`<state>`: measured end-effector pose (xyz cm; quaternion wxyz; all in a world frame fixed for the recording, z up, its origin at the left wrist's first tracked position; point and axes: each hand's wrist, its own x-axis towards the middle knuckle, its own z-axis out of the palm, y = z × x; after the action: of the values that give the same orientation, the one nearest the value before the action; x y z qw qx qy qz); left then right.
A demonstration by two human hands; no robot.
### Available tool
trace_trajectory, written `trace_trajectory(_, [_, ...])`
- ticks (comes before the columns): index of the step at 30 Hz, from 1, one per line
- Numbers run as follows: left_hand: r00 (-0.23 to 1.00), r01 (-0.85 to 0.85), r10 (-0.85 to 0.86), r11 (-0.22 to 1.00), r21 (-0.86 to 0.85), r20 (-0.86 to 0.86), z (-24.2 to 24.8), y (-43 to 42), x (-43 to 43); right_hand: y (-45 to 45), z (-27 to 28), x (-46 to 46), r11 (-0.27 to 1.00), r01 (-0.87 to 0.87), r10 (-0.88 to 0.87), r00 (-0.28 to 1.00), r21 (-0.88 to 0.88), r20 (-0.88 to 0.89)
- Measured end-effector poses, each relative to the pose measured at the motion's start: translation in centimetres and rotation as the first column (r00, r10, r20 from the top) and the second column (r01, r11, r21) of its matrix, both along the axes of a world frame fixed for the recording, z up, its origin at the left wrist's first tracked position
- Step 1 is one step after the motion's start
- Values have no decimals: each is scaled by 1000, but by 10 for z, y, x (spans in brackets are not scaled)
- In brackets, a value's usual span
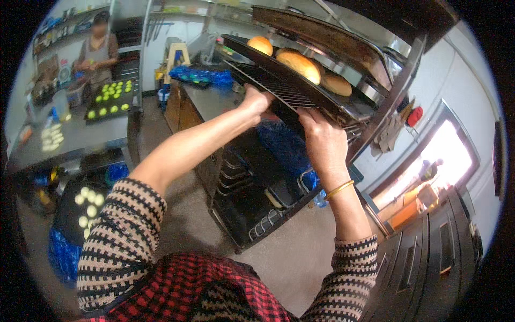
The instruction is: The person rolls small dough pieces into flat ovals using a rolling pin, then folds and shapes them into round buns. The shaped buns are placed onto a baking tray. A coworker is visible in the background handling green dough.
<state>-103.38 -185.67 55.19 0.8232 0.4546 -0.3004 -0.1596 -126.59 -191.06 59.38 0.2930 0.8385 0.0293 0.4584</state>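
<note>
Both my hands are raised at a dark metal tray rack point(386, 90). My left hand point(257, 101) grips the near edge of a dark wire rack point(289, 94), thumb on top and fingers mostly hidden underneath. Farther right along that edge, my right hand point(324, 135) holds the same piece, its fingers partly out of sight. Just above it a black baking tray point(356, 105) carries browned bread loaves point(299, 66), one of them shaded. Higher still is another dark, worn tray point(322, 30). From this angle I cannot tell whether the wire rack touches the loaf tray.
Lower rack rails point(267, 229) reach toward the floor. A worktable point(209, 98) bears blue plastic point(201, 75). At left, a person point(96, 52) stands behind a steel table point(80, 139) with a tray of dough pieces point(108, 96). A dark cabinet with handles point(418, 249) stands right.
</note>
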Motion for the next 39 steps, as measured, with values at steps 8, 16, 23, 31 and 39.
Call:
trace_trajectory(8, [976,-153,163,985,82,-144,3,14,27,-13,-3,-25,999,-37,35,986,7,160])
trace_trajectory(16, [969,-233,247,938,255,-26,-9,35,48,-34,-78,-69,-413,-651,1,699,637,715])
trace_trajectory(23, [977,-181,206,930,319,-46,-21,19,54,-81,-46,-44,-415,-373,37,905,830,425])
trace_trajectory(31, [976,-189,209,951,244,-60,-24,23,58,-113,-17,-20,-835,-442,-76,684,329,726])
trace_trajectory(39, [953,-111,159,975,190,-256,-35,-4,25,-201,-24,-1,-923,-277,85,532,268,842])
